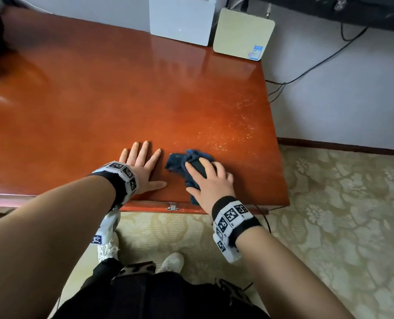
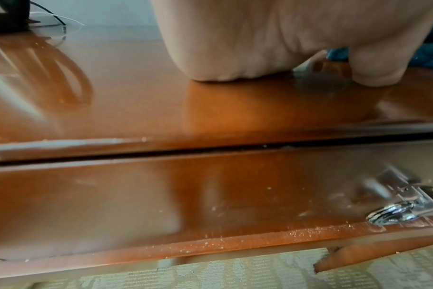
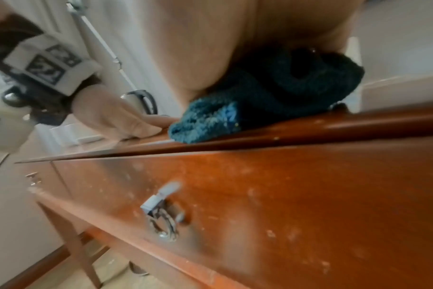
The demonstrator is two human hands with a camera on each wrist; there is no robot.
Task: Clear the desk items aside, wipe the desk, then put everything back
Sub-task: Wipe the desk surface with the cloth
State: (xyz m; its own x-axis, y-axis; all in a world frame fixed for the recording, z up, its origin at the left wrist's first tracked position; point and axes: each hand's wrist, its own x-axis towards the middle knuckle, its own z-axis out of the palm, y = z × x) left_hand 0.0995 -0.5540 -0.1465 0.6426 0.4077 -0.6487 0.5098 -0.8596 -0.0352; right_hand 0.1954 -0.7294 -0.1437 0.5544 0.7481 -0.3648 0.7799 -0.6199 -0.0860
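Wipe step in hand, judging by the layout: bench [image 1: 99, 88] top mostly bare, items parked at the edges. White box [image 1: 182, 19] and cream board [image 1: 243, 34] stand at the far edge, touching the wall; something dark and blurred at far left, can't tell what.

My left hand [image 1: 143, 166] lies flat on the bench near the near edge, fingers straight and spread, holding nothing, just bracing. My right hand [image 1: 208, 180] presses down on the dark blue cloth [image 1: 179, 161], fingers laid over it and slightly curled into the bunched fabric; cloth sits on the bench just right of my left hand, close to the near edge.

Dusty specks [image 1: 225, 137] show just beyond the cloth toward the right edge. Next move, I'd say: sweep the cloth far and right through that patch.

Room: open run to the left and far. Right edge and near edge are close, so short strokes there or the cloth goes over. Drawer handle [image 1: 172, 206] sits below the near edge, out of the way.
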